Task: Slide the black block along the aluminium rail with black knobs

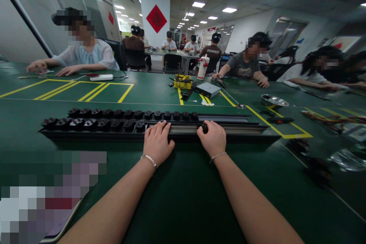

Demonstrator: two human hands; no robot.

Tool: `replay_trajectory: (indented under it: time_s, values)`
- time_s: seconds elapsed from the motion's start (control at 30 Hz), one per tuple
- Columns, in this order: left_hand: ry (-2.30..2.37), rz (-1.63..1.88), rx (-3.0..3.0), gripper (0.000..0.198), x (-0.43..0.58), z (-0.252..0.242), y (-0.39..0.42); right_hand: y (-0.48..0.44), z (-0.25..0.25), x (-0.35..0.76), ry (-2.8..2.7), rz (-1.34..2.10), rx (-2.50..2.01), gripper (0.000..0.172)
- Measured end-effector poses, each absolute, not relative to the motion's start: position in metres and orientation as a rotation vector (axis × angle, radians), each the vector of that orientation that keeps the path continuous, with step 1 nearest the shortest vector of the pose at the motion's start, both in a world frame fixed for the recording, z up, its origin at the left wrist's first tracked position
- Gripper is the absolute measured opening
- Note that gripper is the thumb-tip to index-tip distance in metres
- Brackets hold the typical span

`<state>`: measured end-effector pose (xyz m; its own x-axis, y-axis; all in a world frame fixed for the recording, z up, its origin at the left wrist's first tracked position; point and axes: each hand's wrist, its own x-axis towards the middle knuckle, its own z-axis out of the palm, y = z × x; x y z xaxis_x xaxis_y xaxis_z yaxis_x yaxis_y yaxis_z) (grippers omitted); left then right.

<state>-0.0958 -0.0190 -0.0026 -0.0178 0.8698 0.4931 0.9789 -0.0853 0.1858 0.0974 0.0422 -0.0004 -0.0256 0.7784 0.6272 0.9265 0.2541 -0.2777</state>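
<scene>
A long black power track (pixel 134 136) lies crosswise in front of me, with two channels side by side. Several black track sockets (pixel 103 124) sit in a row on the left part of its near channel, and more (pixel 138 114) line the far one. My left hand (pixel 158 141) rests on the near channel just right of the last socket, its fingers stretched out over the rail. Farther right, my right hand (pixel 213 137) is closed around a small black track socket (pixel 204 127) at the near channel; most of that piece is hidden by the fingers.
Beyond the track are a yellow box (pixel 183 81) of cables, a grey flat box (pixel 208 89) and a white cup (pixel 203 68). A metal bowl (pixel 275 101) and wires (pixel 328 117) lie to the right. Co-workers sit across the green table (pixel 183 206).
</scene>
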Motion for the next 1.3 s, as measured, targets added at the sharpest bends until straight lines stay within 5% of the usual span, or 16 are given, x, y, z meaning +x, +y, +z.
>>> replay_trajectory:
  time_s: [1.3]
  values:
    - [-2.003, -0.733, -2.051, 0.054, -0.0949, -0.0013, -0.0194, 0.0414, 0.0027, 0.0986, -1.824, -0.213, -1.558, 0.028]
